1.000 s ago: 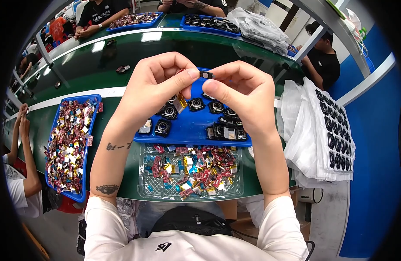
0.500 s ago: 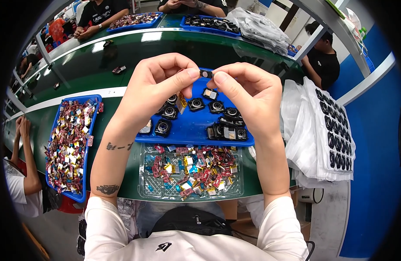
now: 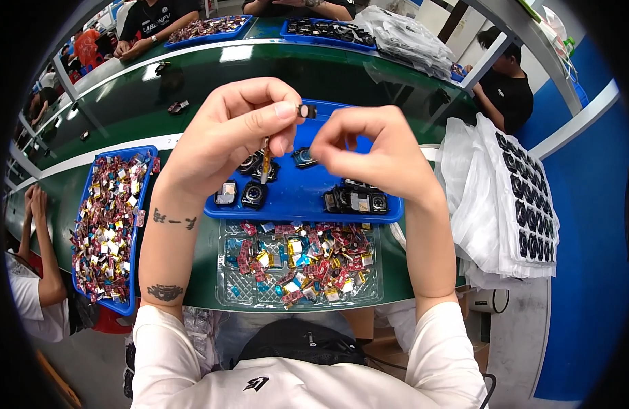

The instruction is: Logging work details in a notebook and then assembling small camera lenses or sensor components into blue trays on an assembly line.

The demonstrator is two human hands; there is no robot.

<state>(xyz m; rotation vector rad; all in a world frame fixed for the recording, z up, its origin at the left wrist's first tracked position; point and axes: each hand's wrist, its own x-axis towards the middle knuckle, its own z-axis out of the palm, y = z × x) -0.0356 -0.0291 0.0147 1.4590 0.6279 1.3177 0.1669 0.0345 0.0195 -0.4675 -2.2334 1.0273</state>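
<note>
My left hand [image 3: 243, 126] pinches a small black part [image 3: 306, 111] with a pale round disc between thumb and forefinger, above the blue tray. Below its curled fingers hangs a narrow yellow strip [image 3: 266, 163], partly hidden by the hand. My right hand [image 3: 369, 150] is apart from the black part, over the tray's middle; its bent fingers are smeared by motion, so whether they hold anything is unclear. Close to its fingertips lies a black watch-like case [image 3: 304, 157]. More such cases [image 3: 253, 195] lie in the blue tray [image 3: 304, 210], some behind my hands.
A clear plastic tray [image 3: 227, 293] of small red boards and battery-like pieces is nearest me. A blue tray [image 3: 151, 158] of similar pieces stands left. White sheets [image 3: 495, 198] with rows of black parts are stacked right. Co-workers sit around the green table [image 3: 369, 82].
My right hand has let go of the small black part and moved down over the tray. My left hand keeps the part and has shifted slightly left.
</note>
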